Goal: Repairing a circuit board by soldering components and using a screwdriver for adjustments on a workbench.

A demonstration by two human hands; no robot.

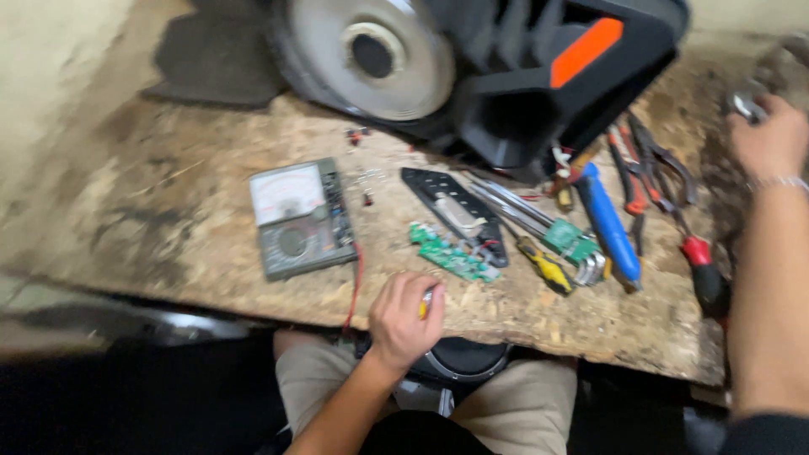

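We are closing our left hand (403, 320) in a tight grip on a small yellow-handled tool (426, 302) at the tabletop (168, 219) edge, right of the multimeter (299, 217), near the green circuit board (451, 257); our right hand (768, 139) is gripping a blurred metal piece (746, 103).

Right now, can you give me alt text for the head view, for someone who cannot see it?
The left hand grips a small yellow-handled tool at the near edge of a worn chipboard bench, while the right hand reaches to the far right. Between them lie an analogue multimeter, a green circuit board, screwdrivers and pliers.
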